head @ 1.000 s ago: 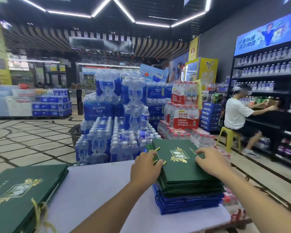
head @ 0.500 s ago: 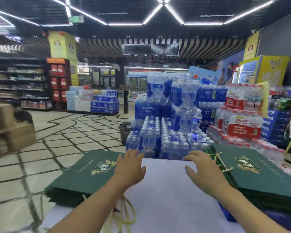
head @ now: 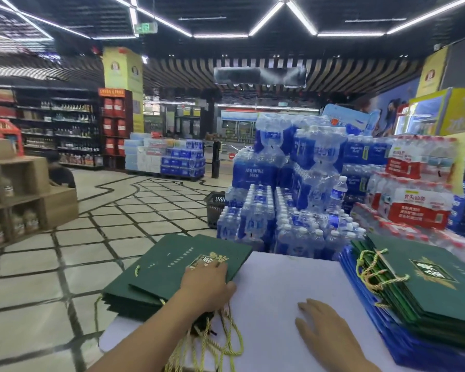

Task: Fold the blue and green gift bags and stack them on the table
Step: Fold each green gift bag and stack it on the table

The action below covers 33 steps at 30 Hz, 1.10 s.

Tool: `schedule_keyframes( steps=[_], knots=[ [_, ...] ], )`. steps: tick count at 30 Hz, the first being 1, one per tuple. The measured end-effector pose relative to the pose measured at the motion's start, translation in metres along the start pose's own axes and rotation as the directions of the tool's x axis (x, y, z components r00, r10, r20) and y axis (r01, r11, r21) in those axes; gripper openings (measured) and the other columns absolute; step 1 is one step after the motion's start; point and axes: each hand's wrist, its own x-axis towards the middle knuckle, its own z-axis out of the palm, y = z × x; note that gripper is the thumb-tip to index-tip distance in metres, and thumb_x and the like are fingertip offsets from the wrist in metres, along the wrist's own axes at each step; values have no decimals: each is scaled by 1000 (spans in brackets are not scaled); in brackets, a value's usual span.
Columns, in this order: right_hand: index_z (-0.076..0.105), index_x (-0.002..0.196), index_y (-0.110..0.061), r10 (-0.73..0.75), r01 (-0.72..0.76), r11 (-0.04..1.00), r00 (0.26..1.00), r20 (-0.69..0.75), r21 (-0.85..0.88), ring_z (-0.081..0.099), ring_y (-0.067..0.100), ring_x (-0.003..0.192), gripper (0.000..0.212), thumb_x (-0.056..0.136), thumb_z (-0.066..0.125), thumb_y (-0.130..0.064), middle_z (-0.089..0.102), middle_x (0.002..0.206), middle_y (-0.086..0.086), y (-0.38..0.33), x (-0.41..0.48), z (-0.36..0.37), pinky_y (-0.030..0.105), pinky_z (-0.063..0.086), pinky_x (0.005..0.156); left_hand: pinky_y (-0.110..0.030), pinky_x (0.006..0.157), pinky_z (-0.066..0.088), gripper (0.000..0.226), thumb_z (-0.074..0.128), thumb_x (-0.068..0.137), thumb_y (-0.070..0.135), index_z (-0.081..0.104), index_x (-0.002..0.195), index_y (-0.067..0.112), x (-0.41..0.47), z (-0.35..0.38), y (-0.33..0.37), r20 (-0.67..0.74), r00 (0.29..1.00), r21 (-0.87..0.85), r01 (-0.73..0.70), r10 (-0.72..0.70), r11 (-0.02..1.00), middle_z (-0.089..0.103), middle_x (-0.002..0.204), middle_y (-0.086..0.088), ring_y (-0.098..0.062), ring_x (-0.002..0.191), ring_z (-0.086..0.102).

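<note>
Head view: my left hand (head: pixel 207 285) lies on the top green bag (head: pixel 177 267) of the pile at the table's (head: pixel 274 285) left edge, thumb by its right side. I cannot tell whether I'm pinching it. Likely I mean to draw it onto the bare middle. My right hand (head: pixel 330 326) rests flat there, fingers straight and holding nothing, ready to steady it. The finished stack (head: pixel 435 288), green over blue bags (head: pixel 371 312), sits along the right edge, clear of my working space.

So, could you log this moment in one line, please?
left hand: on dark green paper gift bag pile | right hand: flat on white table | folded stack: green over blue
</note>
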Motion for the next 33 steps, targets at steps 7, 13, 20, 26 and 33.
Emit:
schedule_keyframes(
  steps=[7, 13, 20, 26, 33],
  knots=[
    [35, 157, -28, -76, 93, 993, 975, -211, 71, 33, 12, 147, 65, 96, 57, -33, 33, 163, -8, 12, -3, 2, 36, 33, 119, -43, 108, 43, 80, 5, 80, 48, 43, 146, 22, 9, 12, 47, -134, 892, 143, -414, 432, 899, 46, 155, 3, -23, 138, 46],
    [61, 139, -30, -159, 139, 984, 966, -204, -111, 53, 13, 133, 54, 90, 39, -35, 58, 143, -9, 28, -9, 2, 38, 41, 114, -45, 124, 19, 66, 15, 97, 49, 35, 158, 32, 6, 33, 86, 15, 731, 176, -674, 682, 718, 33, 166, 10, -17, 151, 34],
    [36, 155, -43, -49, 46, 992, 999, -20, -118, 27, 4, 147, 51, 104, 30, -45, 35, 157, -22, 28, -15, -6, 36, 25, 118, -40, 119, 33, 57, 44, 104, 55, 34, 155, 32, 16, 60, 78, 34, 863, -10, -503, 503, 864, 37, 160, 9, -17, 143, 40],
    [39, 152, -47, -36, 33, 990, 999, -20, -137, 30, 5, 142, 50, 102, 32, -46, 37, 153, -26, 29, -17, -3, 38, 30, 111, -30, 76, 46, 25, 64, 92, 53, 53, 83, 31, 17, 44, 71, -76, 907, -146, -421, 414, 895, 48, 106, 14, -8, 97, 51],
    [37, 152, -47, -42, 41, 991, 999, -11, -126, 27, 3, 143, 50, 104, 31, -41, 35, 154, -26, 29, -16, -1, 37, 26, 113, -29, 108, 44, 37, 54, 96, 11, 80, 100, 38, 24, 38, 80, 56, 905, -614, -302, 422, 729, 61, 136, 10, -4, 124, 56]
  ],
)
